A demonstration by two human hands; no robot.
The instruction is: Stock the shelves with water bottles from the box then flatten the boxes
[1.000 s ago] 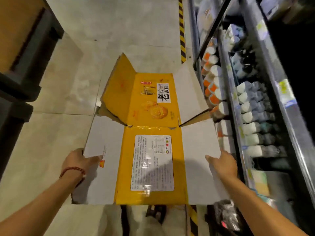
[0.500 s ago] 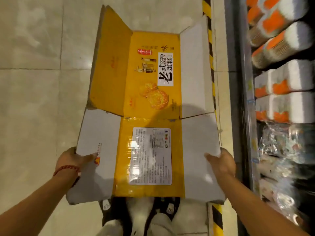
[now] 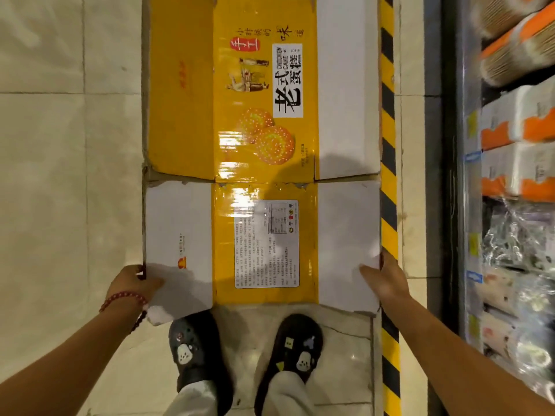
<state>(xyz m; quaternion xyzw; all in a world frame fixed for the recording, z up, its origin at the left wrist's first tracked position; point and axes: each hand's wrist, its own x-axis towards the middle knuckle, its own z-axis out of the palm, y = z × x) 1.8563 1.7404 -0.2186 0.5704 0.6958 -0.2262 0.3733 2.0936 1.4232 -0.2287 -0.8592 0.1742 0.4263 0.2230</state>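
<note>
head view: the box (image 3: 264,151) is lying opened out flat, printed side up, over the tiled floor (image 3: 60,205), right in front of the person's dark clogs (image 3: 195,352); whether it is resting fully on the tiles or hovering just above cannot be told. left hand (image 3: 132,285) is gripping the near left edge, thumb on top of the white flap; right hand (image 3: 387,280) is gripping the near right edge the same way, thumb lying on the flap. judging progress: no water bottles are showing on the cardboard, so the stocking part for this box is looking done, and the flattening is looking nearly finished; what seems left is letting go or pressing it down, and dealing with any other boxes, none in sight here. the box is showing a glossy yellow centre strip with cake pictures, black characters and a white label panel (image 3: 266,244), white flaps on both sides, a fold line across the middle with slightly torn corners. its right edge is running along the black-and-yellow floor tape (image 3: 389,175). shelves (image 3: 516,145) at right are holding wrapped packs, blurred.
</note>
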